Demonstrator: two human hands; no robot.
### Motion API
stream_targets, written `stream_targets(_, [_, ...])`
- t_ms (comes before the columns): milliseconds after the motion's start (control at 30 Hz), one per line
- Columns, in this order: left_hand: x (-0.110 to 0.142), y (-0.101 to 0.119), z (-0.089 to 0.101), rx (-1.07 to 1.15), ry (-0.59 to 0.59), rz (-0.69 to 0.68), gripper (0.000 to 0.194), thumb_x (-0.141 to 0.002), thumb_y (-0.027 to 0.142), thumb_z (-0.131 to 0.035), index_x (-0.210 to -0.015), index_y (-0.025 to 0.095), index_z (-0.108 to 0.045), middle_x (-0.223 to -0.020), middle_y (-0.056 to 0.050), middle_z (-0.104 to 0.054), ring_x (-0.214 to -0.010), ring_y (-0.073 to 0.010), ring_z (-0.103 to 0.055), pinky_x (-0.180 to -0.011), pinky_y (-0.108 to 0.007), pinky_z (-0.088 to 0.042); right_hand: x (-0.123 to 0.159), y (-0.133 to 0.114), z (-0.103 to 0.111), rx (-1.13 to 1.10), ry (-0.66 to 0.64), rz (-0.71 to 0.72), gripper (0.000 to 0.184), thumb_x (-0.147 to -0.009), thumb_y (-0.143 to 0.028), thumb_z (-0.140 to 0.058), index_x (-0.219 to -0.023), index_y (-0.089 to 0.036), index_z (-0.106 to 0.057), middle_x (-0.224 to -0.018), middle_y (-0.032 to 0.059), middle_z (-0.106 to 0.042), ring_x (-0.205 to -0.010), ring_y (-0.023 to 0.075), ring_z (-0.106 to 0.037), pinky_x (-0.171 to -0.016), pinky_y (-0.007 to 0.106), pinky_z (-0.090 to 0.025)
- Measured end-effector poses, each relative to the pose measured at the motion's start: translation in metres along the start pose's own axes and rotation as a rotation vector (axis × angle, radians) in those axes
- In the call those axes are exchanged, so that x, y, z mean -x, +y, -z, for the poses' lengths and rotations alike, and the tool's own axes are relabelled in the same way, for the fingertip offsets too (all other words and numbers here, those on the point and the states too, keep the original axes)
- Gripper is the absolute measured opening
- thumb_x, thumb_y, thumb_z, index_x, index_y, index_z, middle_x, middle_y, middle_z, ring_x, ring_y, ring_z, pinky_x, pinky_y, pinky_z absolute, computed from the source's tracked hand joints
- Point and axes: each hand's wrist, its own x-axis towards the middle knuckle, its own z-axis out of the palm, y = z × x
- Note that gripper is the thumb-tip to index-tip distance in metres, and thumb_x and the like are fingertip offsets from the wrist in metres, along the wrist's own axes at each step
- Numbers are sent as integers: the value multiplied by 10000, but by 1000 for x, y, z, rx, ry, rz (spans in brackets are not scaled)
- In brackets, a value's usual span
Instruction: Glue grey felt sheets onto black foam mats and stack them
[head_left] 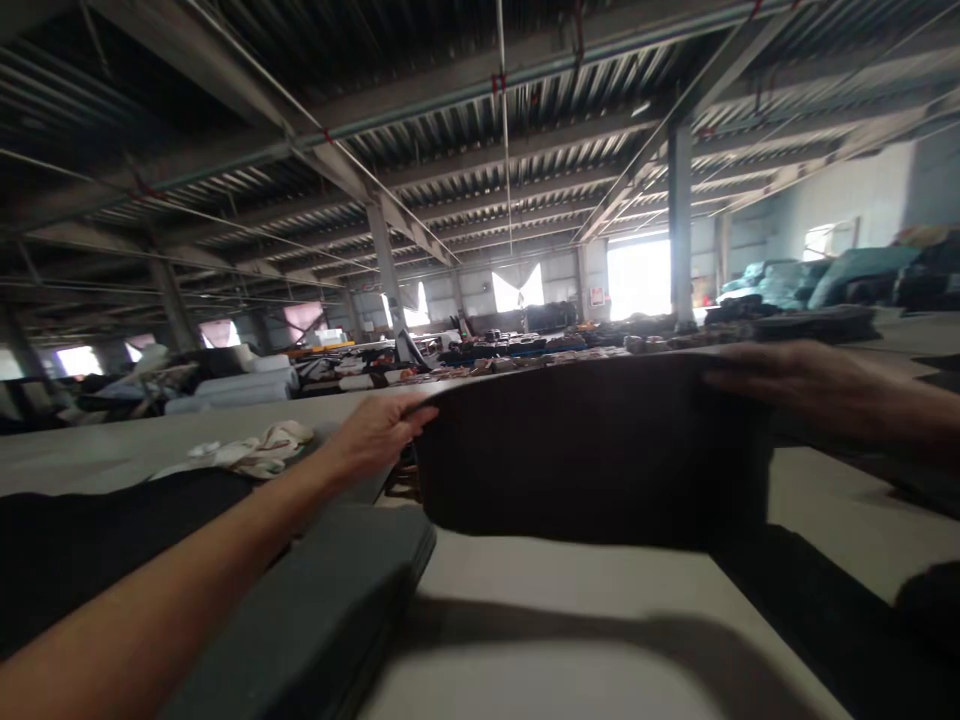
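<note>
A black, flat sheet [577, 455] with rounded corners hangs upright in front of me, raised above the pale table [555, 590]. My left hand [390, 428] pinches its upper left corner between thumb and fingers. At the upper right edge, my right hand [795, 380] grips the same sheet, slightly blurred. The exact material cannot be made out. Below my left forearm lies a stack of dark grey-green sheets [330, 590]. Another dark piece [817, 600] lies on the table at the right, below the held sheet.
Black material [97, 540] lies at the left, with a crumpled cream cloth [262, 448] beyond it. White rolls [240, 385] lie farther back. A concrete column [681, 225] and wrapped light-blue bundles [817, 275] stand at the far right. Long tables hold many dark pieces.
</note>
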Motion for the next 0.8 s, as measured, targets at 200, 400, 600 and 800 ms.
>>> stream_targets(200, [-72, -33, -10, -127, 356, -135, 482, -997, 436, -375, -1338, 173, -589, -1363, -84, -626, -1270, -244, -546, -1142, -400, -372, -56, -13, -19, 241, 362, -88, 598, -1054, -587, -241, -1353, -220, -607, -1124, 123, -685, -970, 304, -663, -875, 480, -545])
stream_targets(400, [-71, -104, -121, -192, 57, -31, 402, -911, 146, -443, -1223, 213, -687, -1309, -83, -683, -1242, -225, -612, -1120, -424, -445, -26, 17, -128, 227, -25, 6, 503, -945, -79, -351, -1346, -174, -639, -1363, 110, -615, -1238, 282, -590, -1080, 455, -469])
stream_targets(600, [-52, -135, -170, -215, -117, 51, 335, -974, 149, -471, -1255, 169, -653, -1338, -118, -658, -1264, -231, -606, -1099, -482, -469, 12, 23, -181, 180, -368, -30, 615, -867, 4, -359, -1351, -253, -637, -1356, 63, -628, -1163, 224, -643, -933, 326, -542])
stream_targets(800, [-57, -145, -163, -248, -102, 87, 408, -986, 160, -400, -1332, 202, -612, -1414, -104, -609, -1334, -222, -551, -1152, -475, -414, -2, 19, -170, 192, -384, -79, 573, -883, -17, -374, -1346, -242, -626, -1284, 96, -661, -1086, 259, -669, -844, 328, -538])
